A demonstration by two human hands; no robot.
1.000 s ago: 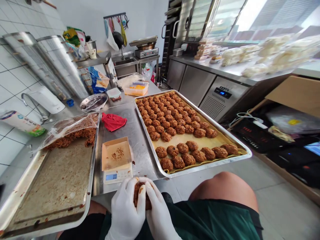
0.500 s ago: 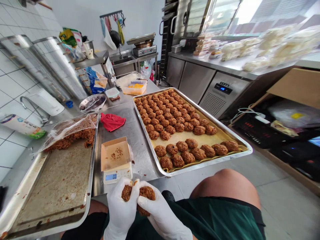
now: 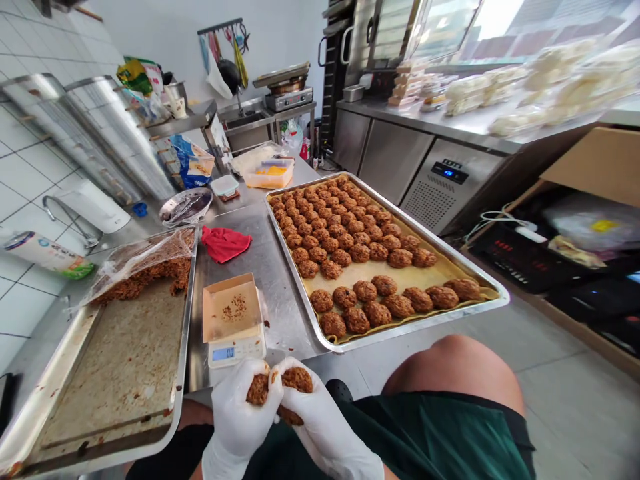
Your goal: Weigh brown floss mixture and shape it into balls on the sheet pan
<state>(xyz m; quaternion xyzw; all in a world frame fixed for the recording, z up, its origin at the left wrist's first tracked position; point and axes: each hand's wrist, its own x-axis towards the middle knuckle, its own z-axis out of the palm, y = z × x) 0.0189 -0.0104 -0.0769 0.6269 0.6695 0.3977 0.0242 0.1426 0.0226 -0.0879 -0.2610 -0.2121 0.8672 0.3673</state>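
My left hand (image 3: 240,407), in a white glove, is closed round a ball of brown shredded filling (image 3: 258,390). My right hand (image 3: 317,417), gloved too, grips a second brown ball (image 3: 298,380), part of which shows below the thumb. The hands touch at the fingertips, just in front of a small digital scale (image 3: 235,357) that reads 0.0. On the scale sits a cardboard tray (image 3: 231,283) with a few crumbs. Rows of similar balls (image 3: 345,240) lie on a paper-lined baking tray (image 3: 400,340) to the right.
A metal tray (image 3: 115,360) on the left holds loose brown filling (image 3: 145,280) partly under plastic film (image 3: 135,260). A red cloth (image 3: 225,245) lies behind the scale. Farther back are a bowl (image 3: 186,205) and a plastic tub of yellow pieces (image 3: 270,175).
The view has shifted slightly. Both hands remain together, and the ball in my right hand sits a little higher and shows differently between the fingers.
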